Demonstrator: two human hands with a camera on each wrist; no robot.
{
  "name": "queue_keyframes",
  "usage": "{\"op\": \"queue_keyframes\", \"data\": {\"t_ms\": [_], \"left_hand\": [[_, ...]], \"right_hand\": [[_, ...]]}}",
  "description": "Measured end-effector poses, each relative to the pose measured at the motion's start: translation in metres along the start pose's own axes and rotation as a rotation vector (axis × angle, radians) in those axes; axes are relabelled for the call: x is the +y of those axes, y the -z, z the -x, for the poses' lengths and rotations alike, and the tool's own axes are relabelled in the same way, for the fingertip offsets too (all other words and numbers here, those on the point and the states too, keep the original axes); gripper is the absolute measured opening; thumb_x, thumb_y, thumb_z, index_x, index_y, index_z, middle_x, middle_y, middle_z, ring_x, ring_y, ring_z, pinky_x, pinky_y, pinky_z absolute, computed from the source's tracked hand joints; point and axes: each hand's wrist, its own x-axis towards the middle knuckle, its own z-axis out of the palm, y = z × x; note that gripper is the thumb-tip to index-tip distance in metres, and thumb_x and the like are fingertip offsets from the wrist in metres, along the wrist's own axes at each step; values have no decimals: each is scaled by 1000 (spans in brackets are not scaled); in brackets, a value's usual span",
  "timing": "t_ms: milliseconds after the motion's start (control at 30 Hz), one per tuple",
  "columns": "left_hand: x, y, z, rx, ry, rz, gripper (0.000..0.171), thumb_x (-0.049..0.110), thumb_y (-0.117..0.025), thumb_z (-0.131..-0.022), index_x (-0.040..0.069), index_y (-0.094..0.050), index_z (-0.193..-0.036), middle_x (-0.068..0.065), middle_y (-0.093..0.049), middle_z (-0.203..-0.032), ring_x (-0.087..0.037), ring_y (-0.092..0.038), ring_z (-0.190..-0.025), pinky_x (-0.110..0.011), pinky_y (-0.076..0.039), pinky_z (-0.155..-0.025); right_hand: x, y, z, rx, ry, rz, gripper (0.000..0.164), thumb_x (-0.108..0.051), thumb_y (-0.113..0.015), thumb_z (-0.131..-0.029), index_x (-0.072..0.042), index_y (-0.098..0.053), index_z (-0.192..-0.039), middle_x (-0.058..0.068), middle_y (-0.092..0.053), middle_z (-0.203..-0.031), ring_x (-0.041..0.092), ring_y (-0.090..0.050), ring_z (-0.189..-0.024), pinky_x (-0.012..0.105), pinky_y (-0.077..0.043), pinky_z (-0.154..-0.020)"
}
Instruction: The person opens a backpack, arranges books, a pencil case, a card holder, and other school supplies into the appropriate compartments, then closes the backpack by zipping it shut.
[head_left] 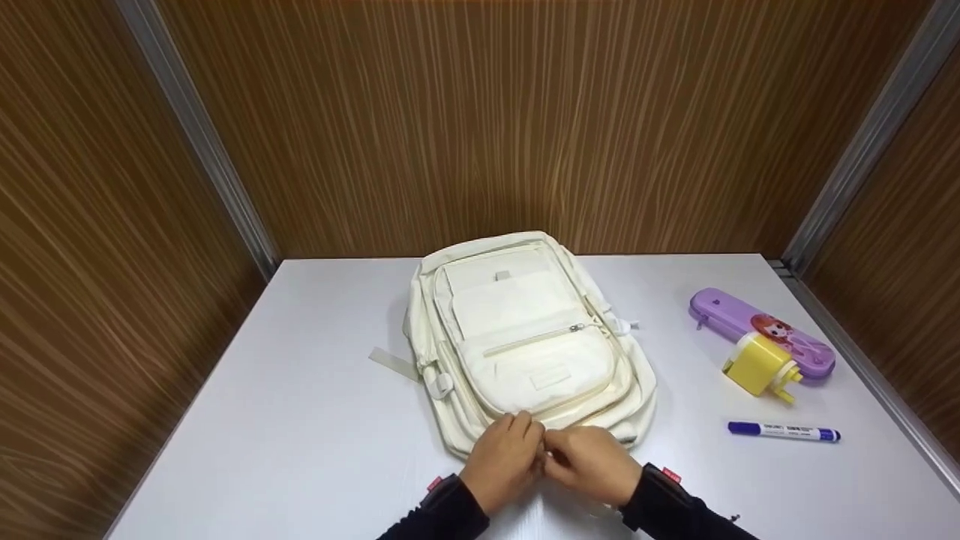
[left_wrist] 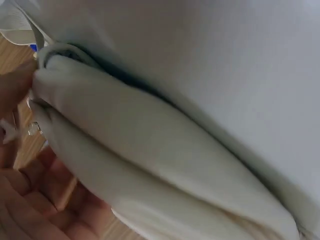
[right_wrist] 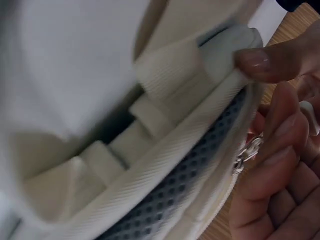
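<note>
A cream backpack (head_left: 536, 300) lies flat on the white table, its front pocket facing up. My left hand (head_left: 504, 459) and right hand (head_left: 589, 461) meet at its near edge, fingers curled. In the right wrist view, my right thumb (right_wrist: 260, 65) presses the bag's ribbed edge, with curled fingers below it. A metal zipper slider (right_wrist: 247, 155) and a white pull tab (right_wrist: 310, 117) show beside these fingers; which fingers hold the tab is unclear. In the left wrist view, my left hand (left_wrist: 35, 200) is at the bag's corner, its thumb against the fabric (left_wrist: 125, 120).
At the right stands a purple pencil case (head_left: 724, 311) with a printed figure. A yellow pencil sharpener with a crank (head_left: 756, 366) lies against it. Nearer is a blue-capped marker (head_left: 787, 431). A loose strap (head_left: 394, 364) sticks out left of the bag. Wood-grain walls (head_left: 525, 127) surround the table.
</note>
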Motion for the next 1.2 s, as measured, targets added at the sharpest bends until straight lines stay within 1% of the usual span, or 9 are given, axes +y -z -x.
{"op": "queue_keyframes", "data": {"t_ms": [67,133,233,367,500,633,800,1000,1200], "left_hand": [[-11,8,4,-72,-18,78,42,42,-79,-72,16,-58,-98,4,-54,-90,-10,-53,-81,-23,-48,-75],[-25,17,10,-156,-9,162,49,43,-80,-72,16,-59,-107,3,-58,-100,-13,-57,-92,-26,-51,-84],[-47,23,22,-257,23,227,61,36,-83,-71,14,-58,-122,-2,-61,-118,-19,-58,-110,-35,-50,-96],[-71,17,35,-233,51,207,70,24,-84,-68,16,-56,-132,-4,-60,-132,-25,-57,-120,-42,-49,-100],[-82,10,39,-226,108,181,66,18,-83,-70,21,-57,-130,-2,-58,-136,-28,-57,-121,-43,-51,-96],[-86,7,38,-250,131,210,64,18,-83,-70,22,-58,-129,-3,-58,-137,-27,-59,-118,-42,-53,-91],[-85,7,36,-234,121,220,59,23,-82,-73,21,-59,-127,-2,-59,-134,-24,-64,-109,-37,-57,-84],[-79,5,35,-243,123,223,57,28,-79,-76,21,-58,-128,-2,-58,-134,-24,-64,-110,-36,-57,-84],[-69,4,34,-251,139,261,57,31,-77,-78,19,-58,-130,-3,-57,-135,-24,-63,-112,-35,-56,-88]], "right_hand": [[5,1,3,-27,-22,-41,20,-18,-69,-81,-22,-54,-68,-18,-41,-57,-4,-35,-52,15,-30,-49],[9,3,6,-43,-39,-71,20,-17,-68,-83,-22,-54,-69,-19,-40,-57,-5,-35,-53,14,-31,-50],[15,8,10,-39,-56,-81,23,-16,-67,-84,-23,-52,-69,-19,-38,-57,-5,-35,-53,14,-31,-50],[20,15,13,-11,-74,-71,26,-13,-66,-84,-23,-49,-68,-20,-36,-57,-5,-34,-52,14,-28,-49],[24,19,14,0,-93,-82,25,-11,-66,-84,-24,-51,-68,-20,-38,-57,-6,-34,-52,14,-29,-49],[27,23,17,8,-107,-90,26,-10,-66,-85,-24,-51,-69,-21,-40,-57,-6,-35,-53,14,-30,-50],[30,29,19,24,-136,-94,27,-9,-66,-84,-25,-51,-69,-21,-40,-58,-7,-36,-53,15,-31,-50],[32,36,21,38,-178,-108,26,-8,-65,-84,-25,-52,-69,-20,-44,-58,-6,-38,-53,16,-35,-51],[30,38,22,37,-174,-113,27,-8,-65,-84,-25,-52,-69,-21,-44,-57,-7,-38,-53,15,-34,-51]]}}
